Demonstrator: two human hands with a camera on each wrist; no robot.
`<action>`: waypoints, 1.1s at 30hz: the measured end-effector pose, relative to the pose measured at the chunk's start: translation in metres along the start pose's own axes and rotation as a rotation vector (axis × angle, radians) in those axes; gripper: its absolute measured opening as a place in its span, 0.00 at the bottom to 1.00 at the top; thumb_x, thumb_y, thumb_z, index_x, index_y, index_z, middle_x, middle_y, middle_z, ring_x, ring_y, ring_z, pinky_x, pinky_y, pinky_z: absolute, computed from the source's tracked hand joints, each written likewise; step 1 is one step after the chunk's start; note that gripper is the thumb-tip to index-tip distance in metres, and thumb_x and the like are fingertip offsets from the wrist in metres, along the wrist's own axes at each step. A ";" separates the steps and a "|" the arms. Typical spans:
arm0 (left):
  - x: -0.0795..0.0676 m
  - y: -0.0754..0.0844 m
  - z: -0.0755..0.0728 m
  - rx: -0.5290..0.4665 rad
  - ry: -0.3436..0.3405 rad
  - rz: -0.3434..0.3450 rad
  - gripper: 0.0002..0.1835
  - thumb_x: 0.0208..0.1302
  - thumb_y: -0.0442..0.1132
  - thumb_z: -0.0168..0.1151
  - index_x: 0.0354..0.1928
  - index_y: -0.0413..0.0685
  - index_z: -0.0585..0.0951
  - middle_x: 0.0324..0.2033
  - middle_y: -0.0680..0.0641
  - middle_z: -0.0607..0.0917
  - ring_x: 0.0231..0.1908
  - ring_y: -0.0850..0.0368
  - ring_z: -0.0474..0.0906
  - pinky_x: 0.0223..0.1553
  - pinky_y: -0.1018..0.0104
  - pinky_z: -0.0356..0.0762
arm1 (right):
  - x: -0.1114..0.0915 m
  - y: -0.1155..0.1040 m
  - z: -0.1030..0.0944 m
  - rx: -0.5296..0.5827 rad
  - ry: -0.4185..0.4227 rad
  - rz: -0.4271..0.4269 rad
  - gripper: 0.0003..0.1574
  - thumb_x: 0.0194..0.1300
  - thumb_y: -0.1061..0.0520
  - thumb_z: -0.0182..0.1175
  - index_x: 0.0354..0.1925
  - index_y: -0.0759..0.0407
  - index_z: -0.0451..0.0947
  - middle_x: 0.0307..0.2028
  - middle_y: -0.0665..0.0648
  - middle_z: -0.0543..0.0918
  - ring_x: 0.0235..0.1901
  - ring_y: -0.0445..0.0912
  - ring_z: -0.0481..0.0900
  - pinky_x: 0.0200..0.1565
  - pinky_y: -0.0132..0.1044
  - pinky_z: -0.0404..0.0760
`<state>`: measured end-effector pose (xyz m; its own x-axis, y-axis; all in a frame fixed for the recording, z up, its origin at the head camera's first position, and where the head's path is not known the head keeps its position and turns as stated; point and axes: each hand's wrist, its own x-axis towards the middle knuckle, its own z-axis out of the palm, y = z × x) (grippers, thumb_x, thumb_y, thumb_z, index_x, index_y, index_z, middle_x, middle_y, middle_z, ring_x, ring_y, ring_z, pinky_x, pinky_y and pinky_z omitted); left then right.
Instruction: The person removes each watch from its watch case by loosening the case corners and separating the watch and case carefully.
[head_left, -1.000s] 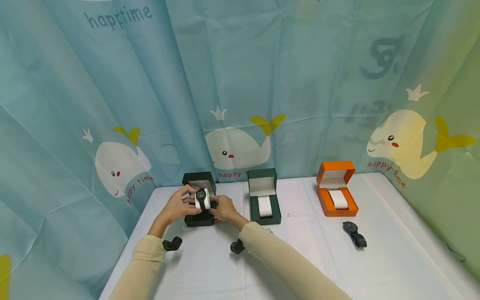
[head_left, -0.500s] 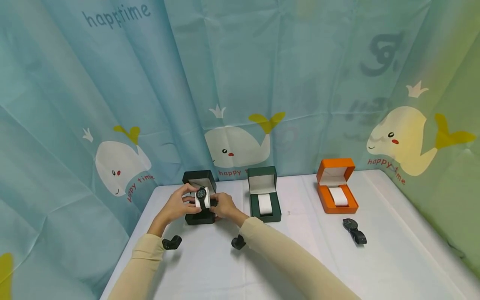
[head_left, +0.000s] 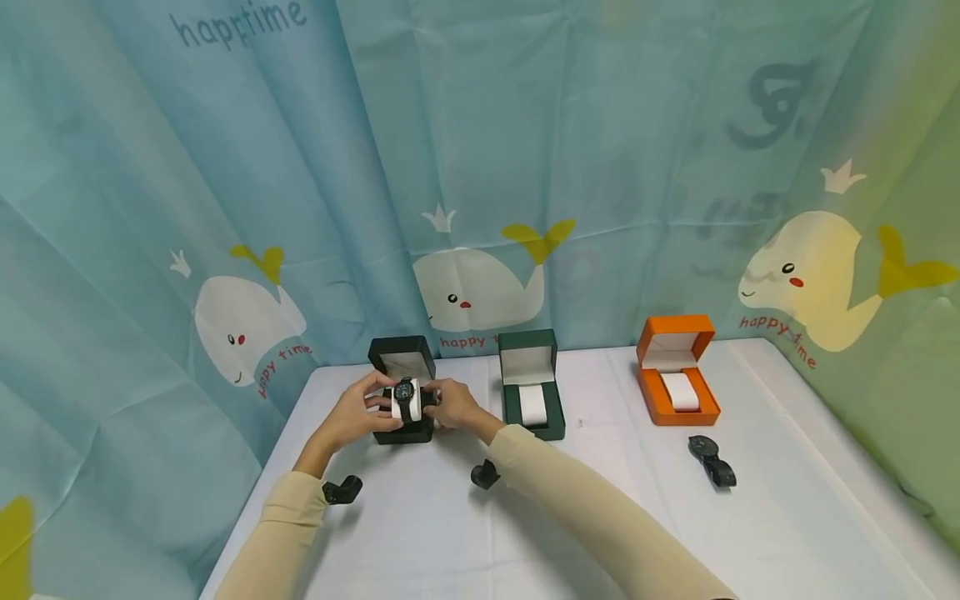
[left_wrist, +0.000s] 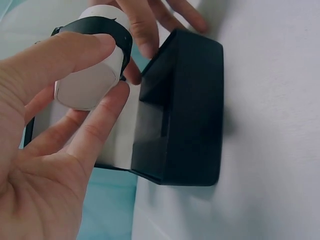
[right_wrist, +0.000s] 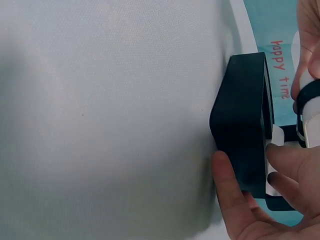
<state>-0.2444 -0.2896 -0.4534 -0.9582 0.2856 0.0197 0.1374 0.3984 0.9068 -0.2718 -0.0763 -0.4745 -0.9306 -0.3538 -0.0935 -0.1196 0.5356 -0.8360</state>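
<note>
My left hand [head_left: 352, 410] pinches a white watch cushion [left_wrist: 85, 87] between thumb and fingers, with the thumb lying on the strap. Round the cushion is a black wristwatch [head_left: 403, 391], its dial facing up toward me in the head view. Just behind and below stands an open black watch box [left_wrist: 192, 110] with a pale lining. My right hand [head_left: 455, 405] grips the right side of this box [right_wrist: 242, 110]: one finger lies along its outside, others are at the rim. The left hand and cushion partly hide the box's interior in the head view.
An open green watch box [head_left: 553, 412] with a white cushion stands to the right, and an open orange one [head_left: 651, 400] farther right. In front of the orange box lies another black watch [head_left: 705, 450]. A printed curtain [head_left: 480, 167] hangs behind the table.
The head view has shifted slightly. My right hand and forearm have moved a little away and to the right. The left hand keeps its hold on the cushion.
</note>
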 end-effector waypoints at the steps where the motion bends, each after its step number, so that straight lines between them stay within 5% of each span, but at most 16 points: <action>1: -0.001 0.000 0.001 0.001 -0.003 0.001 0.30 0.52 0.23 0.76 0.57 0.38 0.73 0.66 0.33 0.72 0.52 0.39 0.82 0.46 0.59 0.86 | -0.001 0.000 -0.002 -0.003 -0.003 -0.004 0.27 0.70 0.63 0.66 0.66 0.59 0.77 0.52 0.68 0.80 0.25 0.52 0.88 0.28 0.39 0.86; 18: -0.010 0.001 0.010 -0.017 -0.012 0.006 0.32 0.51 0.24 0.77 0.58 0.38 0.74 0.64 0.31 0.74 0.50 0.42 0.84 0.45 0.58 0.86 | -0.007 0.003 -0.022 -0.066 -0.084 -0.080 0.31 0.70 0.61 0.66 0.69 0.57 0.75 0.57 0.69 0.80 0.30 0.55 0.89 0.29 0.37 0.86; 26: -0.015 -0.001 0.013 -0.013 -0.015 0.025 0.32 0.51 0.23 0.77 0.58 0.40 0.74 0.63 0.31 0.74 0.51 0.41 0.83 0.45 0.59 0.86 | -0.010 0.011 -0.028 0.029 -0.139 -0.146 0.33 0.72 0.56 0.65 0.72 0.53 0.71 0.62 0.68 0.78 0.29 0.52 0.89 0.34 0.37 0.86; 33: -0.017 0.001 0.015 -0.007 -0.010 0.039 0.32 0.52 0.24 0.77 0.59 0.40 0.74 0.64 0.32 0.73 0.52 0.39 0.83 0.46 0.60 0.86 | -0.014 0.014 -0.031 0.247 -0.194 -0.209 0.33 0.77 0.52 0.60 0.75 0.51 0.66 0.65 0.67 0.74 0.45 0.60 0.87 0.39 0.50 0.88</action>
<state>-0.2243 -0.2810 -0.4593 -0.9496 0.3095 0.0506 0.1726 0.3810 0.9083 -0.2713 -0.0398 -0.4685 -0.8091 -0.5875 0.0123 -0.1912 0.2434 -0.9509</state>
